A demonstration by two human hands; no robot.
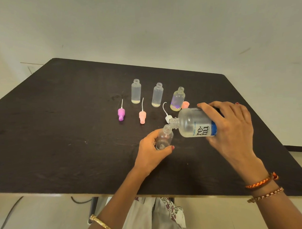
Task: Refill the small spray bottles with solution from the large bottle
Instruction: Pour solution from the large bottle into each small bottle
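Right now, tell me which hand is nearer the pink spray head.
Left. The left hand grips a small bottle just below the pink spray head; the right hand holds the large bottle, farther right.

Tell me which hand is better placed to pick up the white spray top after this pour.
Probably the left. The right hand holds the tilted large bottle; the left hand grips only the small bottle, and the white spray top lies just beyond it.

Both hands raised and gripping — forearms entering from six o'clock.
Left hand (151,153) curls fingers and thumb around what it holds, pointing toward one o'clock; right hand (232,127) wraps palm-down from three o'clock — bracelets on both wrists.
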